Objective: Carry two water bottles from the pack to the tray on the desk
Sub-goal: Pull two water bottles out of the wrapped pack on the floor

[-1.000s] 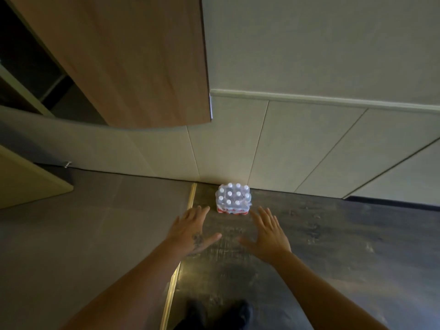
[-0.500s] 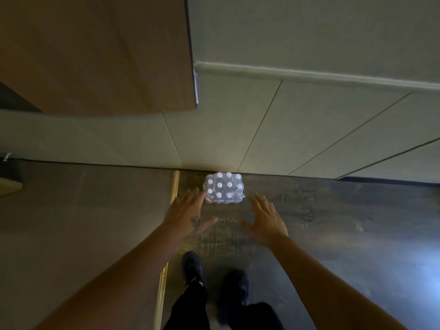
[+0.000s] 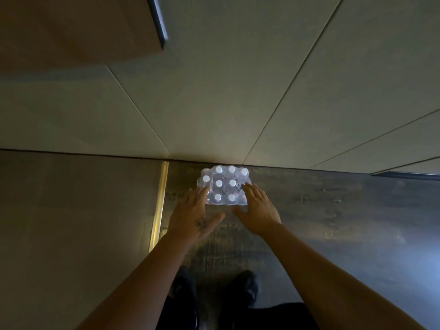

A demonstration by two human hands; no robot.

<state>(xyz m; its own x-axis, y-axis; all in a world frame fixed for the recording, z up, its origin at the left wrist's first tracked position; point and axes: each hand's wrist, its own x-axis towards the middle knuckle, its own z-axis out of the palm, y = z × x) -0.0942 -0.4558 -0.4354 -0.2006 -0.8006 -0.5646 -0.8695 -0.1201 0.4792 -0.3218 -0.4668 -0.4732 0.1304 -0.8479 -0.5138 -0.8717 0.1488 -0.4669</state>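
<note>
A shrink-wrapped pack of water bottles with white caps stands on the dark floor, right against the base of the wall. My left hand reaches down at the pack's left front corner, fingers spread, fingertips at the plastic wrap. At the right front corner my right hand hovers the same way, fingers apart and fingertips at the pack's edge. Neither hand holds a bottle. The tray and the desk are out of view.
A pale panelled wall rises straight behind the pack. A wooden cabinet panel overhangs at the upper left. A brass strip divides the floor left of the pack. My dark shoes stand below.
I have stepped closer and bent down. Both hands have moved forward from short of the pack to its front corners, and the pack now looks larger.
</note>
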